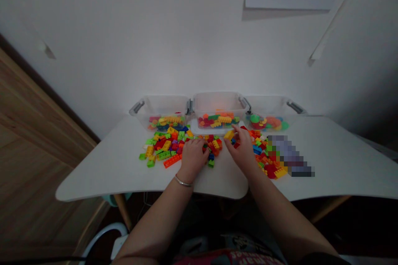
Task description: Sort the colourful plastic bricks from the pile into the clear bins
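Observation:
My right hand (pixel 241 148) pinches a yellow toy brick (pixel 229 135) between thumb and fingers, just above the table in front of the middle bin. To its left, my left hand (pixel 194 155) reaches over the loose bricks, fingers bent and thumb apart; its fingertips are partly hidden, and I see no brick clearly held. Close to that thumb lies a small heap of red, orange and yellow bricks (pixel 215 145). A mixed brick pile (pixel 166 145) spreads left of my left hand. Another pile (pixel 266 159) lies right of my right hand, partly covered by my wrist.
Three clear plastic bins stand along the wall: left bin (pixel 166 103), middle bin (pixel 219 100) and right bin (pixel 269 103), each with colourful pieces inside. A blurred, pixelated object (pixel 292 155) lies by the right pile. The white table (pixel 102 169) has a curved front edge.

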A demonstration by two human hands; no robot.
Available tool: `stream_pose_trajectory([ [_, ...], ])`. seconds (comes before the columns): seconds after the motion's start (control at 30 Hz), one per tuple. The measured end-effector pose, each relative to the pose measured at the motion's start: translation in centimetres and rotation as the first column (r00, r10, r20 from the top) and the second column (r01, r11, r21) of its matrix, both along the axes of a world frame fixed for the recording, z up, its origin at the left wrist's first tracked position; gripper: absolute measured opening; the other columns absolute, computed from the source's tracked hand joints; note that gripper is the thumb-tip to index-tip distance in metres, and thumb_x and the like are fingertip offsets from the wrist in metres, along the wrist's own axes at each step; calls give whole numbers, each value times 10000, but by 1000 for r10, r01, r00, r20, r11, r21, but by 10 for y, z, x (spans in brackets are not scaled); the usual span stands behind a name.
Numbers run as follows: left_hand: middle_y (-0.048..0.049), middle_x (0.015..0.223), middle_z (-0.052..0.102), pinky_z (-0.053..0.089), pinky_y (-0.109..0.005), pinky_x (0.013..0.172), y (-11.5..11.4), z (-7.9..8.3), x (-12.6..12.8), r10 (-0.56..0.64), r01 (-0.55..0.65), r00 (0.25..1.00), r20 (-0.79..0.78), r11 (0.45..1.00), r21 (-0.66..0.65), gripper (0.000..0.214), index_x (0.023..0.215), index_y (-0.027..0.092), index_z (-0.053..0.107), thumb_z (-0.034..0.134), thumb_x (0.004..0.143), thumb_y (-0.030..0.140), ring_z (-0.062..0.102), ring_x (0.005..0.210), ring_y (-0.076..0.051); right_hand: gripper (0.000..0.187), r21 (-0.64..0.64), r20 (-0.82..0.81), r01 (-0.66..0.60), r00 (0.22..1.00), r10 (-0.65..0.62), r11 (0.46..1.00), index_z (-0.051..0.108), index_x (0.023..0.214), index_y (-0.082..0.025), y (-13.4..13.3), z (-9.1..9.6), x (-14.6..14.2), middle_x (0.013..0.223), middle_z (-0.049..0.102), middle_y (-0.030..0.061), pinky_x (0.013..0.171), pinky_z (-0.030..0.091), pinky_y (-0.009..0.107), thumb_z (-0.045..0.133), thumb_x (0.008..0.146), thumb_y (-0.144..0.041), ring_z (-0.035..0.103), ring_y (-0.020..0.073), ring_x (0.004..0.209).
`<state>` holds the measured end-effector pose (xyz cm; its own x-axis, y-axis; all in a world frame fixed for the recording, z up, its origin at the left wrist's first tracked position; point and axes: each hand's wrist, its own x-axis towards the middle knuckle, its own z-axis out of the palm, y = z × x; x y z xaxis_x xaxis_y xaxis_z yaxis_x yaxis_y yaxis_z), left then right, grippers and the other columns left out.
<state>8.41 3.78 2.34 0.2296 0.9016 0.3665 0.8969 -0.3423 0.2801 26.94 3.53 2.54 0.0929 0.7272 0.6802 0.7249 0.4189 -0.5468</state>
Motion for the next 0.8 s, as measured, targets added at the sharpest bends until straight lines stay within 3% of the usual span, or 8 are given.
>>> stream_pose_trajectory([
  [0.23,-63,1106,698,429,-389,927,1,-2,-1,-6,6,1000,19,1000,-9,219,1045,210,688,579,862,259,595,1030,-238,322,146,-111,-25,993,41,989,591,1127,-187,39,51,14,1084,605,108,838,526,361,525,859,-353,591,203,943],
  [0.37,-65,1100,701,425,-390,934,3,-3,-2,2,-2,1000,17,1000,-24,227,1054,208,688,570,867,263,592,1040,-239,277,196,-45,63,997,-55,979,596,1061,-187,74,70,21,1052,622,95,871,497,388,545,830,-331,584,212,937],
  [0.53,-59,1108,701,422,-388,938,3,-3,-3,-1,1,1000,23,1000,-24,221,1049,210,687,584,860,262,592,1045,-239,284,79,79,167,982,-173,983,620,1035,-152,104,69,22,1038,653,129,936,444,438,554,816,-320,571,261,978],
  [0.8,-51,1122,699,429,-391,930,1,-1,-1,3,-3,1000,10,1000,-16,205,1032,218,686,581,861,261,590,1030,-240,433,-41,125,219,969,-212,975,586,1188,-142,105,60,15,1084,683,124,975,411,478,573,809,-349,568,310,1054],
])
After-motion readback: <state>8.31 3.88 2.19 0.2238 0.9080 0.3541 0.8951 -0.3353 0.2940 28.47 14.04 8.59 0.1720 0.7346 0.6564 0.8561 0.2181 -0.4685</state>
